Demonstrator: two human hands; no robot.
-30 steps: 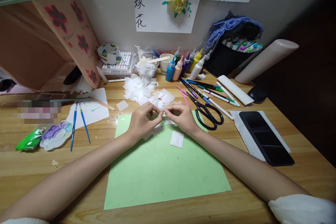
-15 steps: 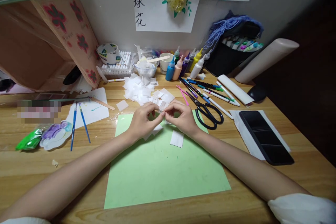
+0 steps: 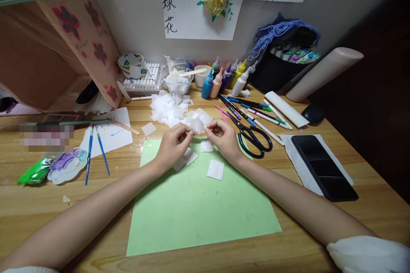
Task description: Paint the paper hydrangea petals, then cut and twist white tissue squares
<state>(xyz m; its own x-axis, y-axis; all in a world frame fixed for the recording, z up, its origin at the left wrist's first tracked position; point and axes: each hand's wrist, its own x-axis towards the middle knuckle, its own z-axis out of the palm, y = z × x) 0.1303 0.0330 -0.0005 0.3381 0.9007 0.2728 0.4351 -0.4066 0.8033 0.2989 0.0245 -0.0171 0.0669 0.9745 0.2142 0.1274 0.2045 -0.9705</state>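
Just above the far edge of a green sheet (image 3: 205,209), my left hand (image 3: 174,145) and my right hand (image 3: 224,138) face each other in a pinch. Between their fingertips shows a thin white paper square (image 3: 197,125), its edges hard to tell from the scraps behind. A white square (image 3: 206,146) lies on the sheet below my fingers, and another white square (image 3: 215,169) is nearer to me. Overlapping squares (image 3: 191,156) lie beside my left hand. Beyond the hands is a heap of white paper pieces (image 3: 168,108).
Black-handled scissors (image 3: 253,138) and several pens (image 3: 265,117) lie right of my right hand. A phone (image 3: 323,166) rests further right. Paint bottles (image 3: 207,85) and a glass bowl (image 3: 177,85) stand at the back. Paintbrushes (image 3: 102,149) and a palette (image 3: 68,165) are left.
My hands have drawn apart; their fingertips were together around a small paper piece. The white square under the right hand is now uncovered.
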